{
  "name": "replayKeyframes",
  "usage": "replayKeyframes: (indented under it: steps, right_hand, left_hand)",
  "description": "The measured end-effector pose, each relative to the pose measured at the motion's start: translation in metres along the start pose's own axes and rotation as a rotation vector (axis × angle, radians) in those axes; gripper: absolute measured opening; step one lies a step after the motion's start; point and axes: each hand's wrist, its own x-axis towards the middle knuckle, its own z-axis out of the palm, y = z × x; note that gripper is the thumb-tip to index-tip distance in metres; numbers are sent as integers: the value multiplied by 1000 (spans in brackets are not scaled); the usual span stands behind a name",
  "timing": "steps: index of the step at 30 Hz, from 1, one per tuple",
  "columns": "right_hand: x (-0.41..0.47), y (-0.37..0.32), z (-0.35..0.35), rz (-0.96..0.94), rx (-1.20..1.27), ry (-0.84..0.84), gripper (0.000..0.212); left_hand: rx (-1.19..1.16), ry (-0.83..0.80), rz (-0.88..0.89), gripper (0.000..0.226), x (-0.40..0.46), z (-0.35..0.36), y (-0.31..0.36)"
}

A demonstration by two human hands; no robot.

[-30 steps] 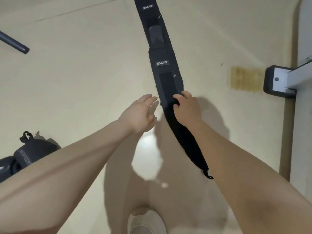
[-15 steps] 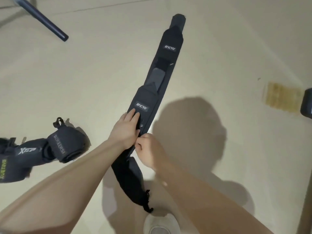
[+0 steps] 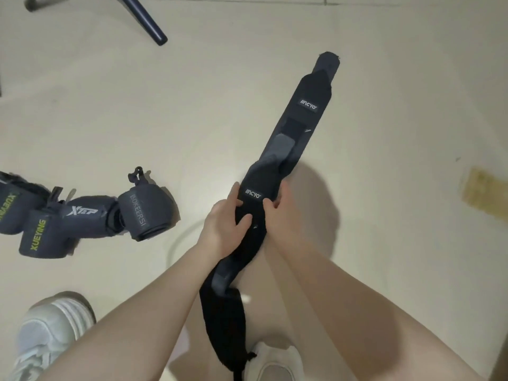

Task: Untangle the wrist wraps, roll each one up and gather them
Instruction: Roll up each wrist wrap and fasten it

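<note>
While both hands [image 3: 248, 215] grip the black wrap [image 3: 291, 138], rolled wraps [image 3: 90, 218] lie on cream floor [image 3: 384, 133].

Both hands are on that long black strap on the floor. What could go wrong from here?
The black wrap looks like two strips overlapping; both hands, left hand and right hand, grip near the join, so rolling now might bundle both together. Its near end trails by the shoe and could get stepped on.
</note>
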Motion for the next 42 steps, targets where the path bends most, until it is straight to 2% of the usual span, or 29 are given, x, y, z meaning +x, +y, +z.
replayKeyframes:
  steps: [3, 5, 7, 8, 10, 12, 13, 16, 17, 19, 21, 22, 25, 28, 30, 32, 34, 37, 42]
  right_hand:
    - [-2, -19, 1, -184, 4, -138, 60]
    - [2, -30, -5, -214, 24, -252, 57]
    - [10, -40, -13, -206, 30, -313, 48]
    - [15, -45, -15, -199, -47, -319, 45]
    - [26, -52, -16, -244, -367, -328, 43]
    - [31, -56, -11, -353, -659, -356, 42]
    - [31, -55, -7, -394, -719, -368, 41]
    - [34, -45, -3, -379, -640, -278, 35]
    - [35, -41, -4, -355, -575, -199, 35]
    - [40, -36, -6, -360, -550, -83, 41]
    - [51, -35, -6, -379, -632, -71, 50]
    - [60, -36, -6, -391, -666, -73, 53]
    - [90, -52, 0, -449, -667, -43, 61]
    - [114, -81, 12, -311, -757, 8, 75]
    - [129, -99, 19, -213, -660, 74, 71]
    - [138, -110, 23, -139, -460, 133, 53]
    - [138, -120, 24, -28, -143, 111, 39]
    - [140, -142, 15, 108, 262, 32, 46]
    - [154, -181, 3, 19, 834, -113, 56]
  left_hand:
    - [-408, -89, -51, 68, 8, -13, 26]
    - [-723, -127, -6, 63, 13, -19, 37]
    - [-1042, -168, -60, 47, 18, -24, 44]
    - [-1151, -183, -118, 39, 22, -25, 44]
    - [-1194, -214, -199, 33, 28, -25, 38]
    - [-1076, -180, -253, 30, 32, -25, 26]
    - [-958, -130, -290, 30, 33, -26, 21]
    - [-295, 89, -305, 41, 44, -31, 0]
    - [-64, 146, -239, 49, 48, -33, -6]
    - [305, 226, 0, 62, 57, -38, -12]
    - [538, 145, 250, 80, 70, -44, -14]
    - [621, 61, 312, 88, 77, -48, -13]
    - [795, -106, 272, 105, 102, -63, -9]
    - [887, -207, 246, 116, 119, -73, -8]
    - [879, -242, 247, 120, 125, -75, -10]
    - [882, -260, 256, 120, 129, -78, -12]
    - [885, -267, 254, 120, 133, -81, -11]
    - [898, -283, 254, 119, 136, -86, -9]
    - [904, -294, 234, 118, 137, -84, -11]
